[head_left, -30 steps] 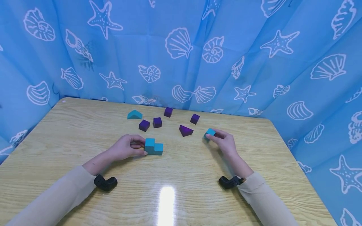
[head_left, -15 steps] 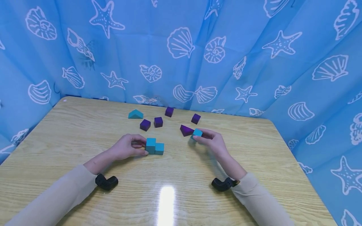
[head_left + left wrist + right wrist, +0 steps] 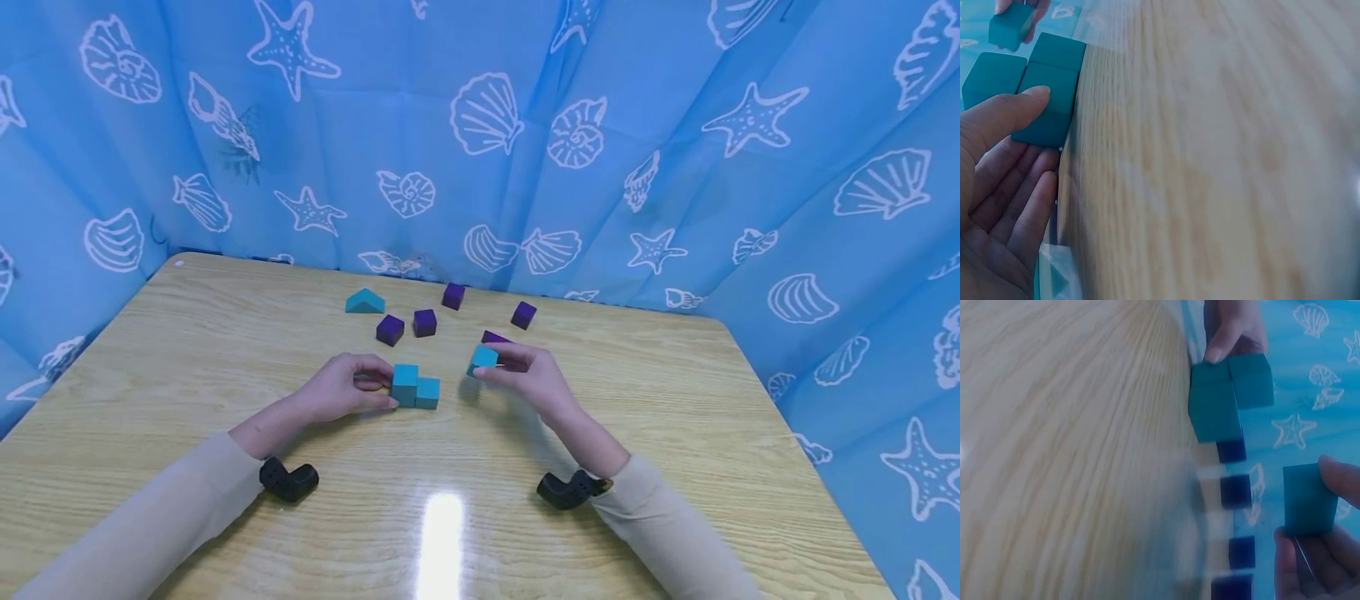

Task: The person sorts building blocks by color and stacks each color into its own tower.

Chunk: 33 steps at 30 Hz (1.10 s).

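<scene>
Two teal cubes are stacked on the table, the upper cube (image 3: 992,74) resting on a lower cube (image 3: 1054,115). Against the lower one stands another teal cube (image 3: 428,394), on its right. My left hand (image 3: 343,389) holds the lower cube from the left side, thumb on its near face and fingers around behind. With thumb and fingers my right hand (image 3: 536,379) pinches a separate teal cube (image 3: 482,360). In the right wrist view that held cube (image 3: 1310,500) is off the table, apart from the stack.
Several purple cubes (image 3: 424,322) lie farther back on the wooden table (image 3: 300,517). A teal triangular block (image 3: 365,302) is at the back left. Behind my right hand, a purple triangular block (image 3: 495,337) is partly hidden. A blue curtain (image 3: 420,100) hangs along the back.
My right hand has carried its teal cube leftward, closer to the stack, passing in front of the purple triangular block. The left hand stays at the stack.
</scene>
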Tool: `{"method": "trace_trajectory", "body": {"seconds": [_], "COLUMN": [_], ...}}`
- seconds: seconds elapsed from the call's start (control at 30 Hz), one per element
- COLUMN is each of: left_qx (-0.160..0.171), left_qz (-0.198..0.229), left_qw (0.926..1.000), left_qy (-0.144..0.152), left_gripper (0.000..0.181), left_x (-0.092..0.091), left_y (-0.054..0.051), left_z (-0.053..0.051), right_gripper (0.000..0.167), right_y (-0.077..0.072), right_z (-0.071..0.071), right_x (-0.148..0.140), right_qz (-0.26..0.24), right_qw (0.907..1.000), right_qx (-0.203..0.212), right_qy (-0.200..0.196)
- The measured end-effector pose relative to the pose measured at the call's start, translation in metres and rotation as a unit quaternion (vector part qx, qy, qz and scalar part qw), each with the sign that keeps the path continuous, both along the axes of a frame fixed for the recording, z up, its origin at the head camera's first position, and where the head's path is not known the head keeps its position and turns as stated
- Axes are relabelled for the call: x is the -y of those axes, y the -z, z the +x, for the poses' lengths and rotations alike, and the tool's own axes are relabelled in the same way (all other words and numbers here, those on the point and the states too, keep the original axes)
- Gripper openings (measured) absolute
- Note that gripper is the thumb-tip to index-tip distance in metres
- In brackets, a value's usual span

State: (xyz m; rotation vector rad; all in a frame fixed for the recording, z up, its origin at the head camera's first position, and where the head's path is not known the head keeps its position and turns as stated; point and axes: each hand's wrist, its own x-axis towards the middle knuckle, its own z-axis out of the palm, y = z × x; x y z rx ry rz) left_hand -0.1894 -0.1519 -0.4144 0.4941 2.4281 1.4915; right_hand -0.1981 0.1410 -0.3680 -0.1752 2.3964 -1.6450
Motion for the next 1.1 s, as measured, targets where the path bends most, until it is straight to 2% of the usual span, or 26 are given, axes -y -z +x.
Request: {"method": "trace_trajectory", "body": {"seconds": [0.13, 0.6, 0.9, 1.1], "left_qx": [0.002, -0.006, -0.003, -0.001], "left_qz": [0.007, 0.011, 0.016, 0.022], "left_qw": [1.0, 0.9999, 0.9998, 0.9997], "left_qy": [0.0, 0.006, 0.007, 0.007], "left_gripper": [0.035, 0.035, 0.035, 0.035], "left_x": [0.0, 0.0, 0.0, 0.0], "left_y": [0.0, 0.0, 0.001, 0.001], "left_z": [0.001, 0.0, -0.001, -0.001], "right_gripper": [0.045, 0.04, 0.04, 0.04], "right_y": [0.0, 0.003, 0.006, 0.01], "right_z": [0.001, 0.001, 0.001, 0.0], "right_x": [0.009, 0.037, 0.045, 0.05], "right_qz": [0.012, 0.004, -0.002, -0.006], "right_qw": [0.9997, 0.9948, 0.9913, 0.9905], "right_qx": [-0.006, -0.02, -0.013, -0.008], "right_qy": [-0.02, -0.099, -0.131, -0.137]}}
